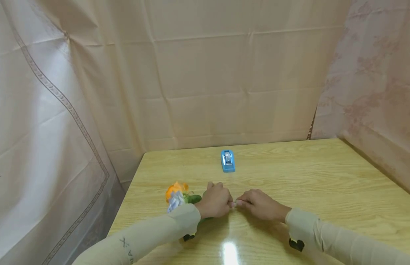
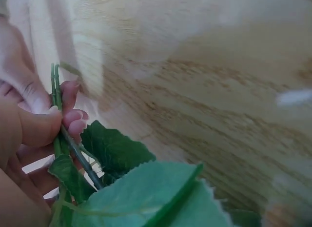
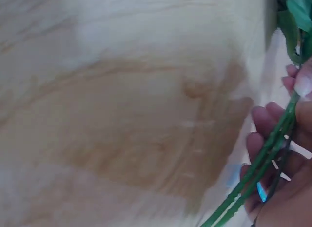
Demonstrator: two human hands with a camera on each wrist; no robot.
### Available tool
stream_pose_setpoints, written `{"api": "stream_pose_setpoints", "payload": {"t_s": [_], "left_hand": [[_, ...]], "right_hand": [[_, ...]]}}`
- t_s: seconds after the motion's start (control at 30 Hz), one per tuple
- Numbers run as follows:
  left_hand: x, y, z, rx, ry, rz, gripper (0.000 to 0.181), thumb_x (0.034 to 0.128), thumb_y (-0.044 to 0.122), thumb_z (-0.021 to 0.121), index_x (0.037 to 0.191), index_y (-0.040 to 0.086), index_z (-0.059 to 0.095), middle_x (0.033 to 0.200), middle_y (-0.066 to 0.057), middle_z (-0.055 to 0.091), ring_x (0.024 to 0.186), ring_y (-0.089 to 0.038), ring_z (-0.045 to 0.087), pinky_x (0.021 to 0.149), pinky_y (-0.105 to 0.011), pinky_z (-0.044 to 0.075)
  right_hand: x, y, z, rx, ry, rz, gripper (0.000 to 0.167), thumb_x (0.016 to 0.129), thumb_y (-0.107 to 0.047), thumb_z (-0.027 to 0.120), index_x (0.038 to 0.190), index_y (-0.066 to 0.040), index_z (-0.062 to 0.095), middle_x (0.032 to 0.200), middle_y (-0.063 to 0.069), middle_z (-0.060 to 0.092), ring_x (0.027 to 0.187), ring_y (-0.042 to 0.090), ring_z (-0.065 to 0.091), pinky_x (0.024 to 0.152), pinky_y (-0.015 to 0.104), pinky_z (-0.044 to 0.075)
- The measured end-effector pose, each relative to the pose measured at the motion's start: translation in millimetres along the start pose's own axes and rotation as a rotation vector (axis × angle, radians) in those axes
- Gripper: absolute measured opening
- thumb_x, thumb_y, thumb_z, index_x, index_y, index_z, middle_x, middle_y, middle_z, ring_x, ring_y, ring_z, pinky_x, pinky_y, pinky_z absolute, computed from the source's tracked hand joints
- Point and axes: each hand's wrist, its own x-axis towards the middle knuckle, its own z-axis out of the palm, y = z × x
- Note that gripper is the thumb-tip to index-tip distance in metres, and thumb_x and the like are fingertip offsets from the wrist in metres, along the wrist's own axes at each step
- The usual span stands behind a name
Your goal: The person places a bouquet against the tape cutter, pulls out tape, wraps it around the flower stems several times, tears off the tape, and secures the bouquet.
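My left hand (image 1: 217, 200) grips a small bunch of flowers by its green stems (image 2: 59, 101), the thumb pressed on them. To the left of that hand lie the blooms, an orange flower (image 1: 175, 189) and a pale bluish-white flower (image 1: 176, 201). Green leaves (image 2: 141, 193) spread below the hand in the left wrist view. Fingertip to fingertip with the left, my right hand (image 1: 261, 205) pinches the stems near their ends. In the right wrist view, the right fingers (image 3: 263, 124) lie behind the long stems. Whether anything is wrapped round them is hard to tell.
A blue tape dispenser (image 1: 228, 162) with a roll in it stands on the wooden table (image 1: 291, 169), beyond the hands. Cloth curtains (image 1: 205, 73) hang behind and at both sides. Light glares off the table's near part.
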Motion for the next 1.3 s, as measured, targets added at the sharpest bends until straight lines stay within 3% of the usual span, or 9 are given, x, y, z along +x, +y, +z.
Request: {"api": "stream_pose_setpoints", "payload": {"t_s": [0.3,0.53,0.63,0.77,0.9,1.0,1.07,1.17,1.3], "left_hand": [[-0.4,2.4,4.0,0.109,0.069,0.051,0.021,0.0961,0.031,0.072,0.079,0.025,0.083,0.074,0.019,0.067,0.076,-0.009,0.041,0.079,-0.032,0.028],[-2.0,0.4,-0.9,-0.008,0.049,0.038,0.011,0.0944,0.029,0.076,0.094,0.023,0.085,0.087,0.016,0.075,0.073,-0.008,0.042,0.078,-0.032,0.027],[-0.6,-2.1,-5.5,-0.084,0.009,0.019,0.013,0.0955,0.030,0.075,0.093,0.023,0.085,0.087,0.015,0.075,0.073,-0.009,0.041,0.077,-0.034,0.026],[3.2,-6.9,-11.1,-0.179,-0.075,-0.004,0.022,0.0998,0.027,0.069,0.086,0.018,0.083,0.074,0.012,0.070,0.072,-0.009,0.044,0.080,-0.036,0.027],[7.6,-10.5,-15.2,-0.281,-0.161,-0.048,0.028,0.1030,0.026,0.064,0.083,0.017,0.081,0.064,0.005,0.065,0.070,-0.009,0.051,0.090,-0.042,0.030],[10.7,-11.9,-17.3,-0.359,-0.226,-0.098,0.029,0.1041,0.027,0.062,0.085,0.016,0.081,0.065,0.004,0.067,0.070,-0.009,0.056,0.104,-0.053,0.027],[12.0,-13.4,-18.7,-0.403,-0.267,-0.125,0.029,0.1047,0.028,0.061,0.087,0.017,0.081,0.070,0.005,0.070,0.073,-0.009,0.060,0.112,-0.063,0.018],[12.8,-15.9,-20.7,-0.451,-0.314,-0.150,0.030,0.1052,0.030,0.060,0.088,0.016,0.081,0.076,0.006,0.073,0.079,-0.011,0.063,0.113,-0.072,0.008],[11.8,-17.5,-22.0,-0.486,-0.329,-0.168,0.033,0.1053,0.033,0.059,0.086,0.016,0.081,0.077,0.005,0.074,0.084,-0.013,0.063,0.113,-0.072,0.009]], "right_hand": [[5.3,-4,-9,0.044,-0.031,0.026,0.020,0.102,-0.017,0.064,0.104,-0.006,0.080,0.102,0.002,0.078,0.096,0.018,0.072,0.080,0.031,0.057],[3.2,-2,-5,0.072,0.011,0.049,0.016,0.099,-0.016,0.068,0.102,-0.007,0.081,0.096,-0.001,0.076,0.087,0.009,0.067,0.073,0.026,0.055],[2.6,-1,-4,0.062,0.040,0.041,0.015,0.098,-0.015,0.069,0.101,-0.007,0.082,0.093,-0.003,0.074,0.082,0.005,0.063,0.070,0.026,0.054],[1.5,0,-1,0.021,0.072,0.032,0.015,0.098,-0.013,0.069,0.102,-0.006,0.082,0.086,-0.007,0.069,0.075,0.002,0.056,0.066,0.024,0.051],[0.2,2,3,-0.018,0.098,0.021,0.015,0.098,-0.010,0.069,0.105,-0.005,0.081,0.082,-0.010,0.062,0.069,0.002,0.049,0.061,0.024,0.048],[-0.5,3,6,-0.031,0.120,0.010,0.015,0.098,-0.010,0.069,0.107,-0.005,0.081,0.083,-0.010,0.062,0.070,0.002,0.049,0.061,0.024,0.049],[-0.8,4,9,-0.046,0.139,-0.003,0.016,0.098,-0.010,0.069,0.107,-0.004,0.080,0.084,-0.010,0.062,0.071,0.002,0.050,0.062,0.024,0.049],[-1.3,3,11,-0.068,0.167,-0.023,0.016,0.098,-0.011,0.069,0.108,-0.003,0.080,0.085,-0.011,0.062,0.073,0.002,0.051,0.063,0.023,0.049],[-1.9,2,12,-0.077,0.187,-0.043,0.017,0.099,-0.011,0.069,0.109,-0.002,0.080,0.085,-0.012,0.061,0.074,0.002,0.050,0.064,0.023,0.049]]}}
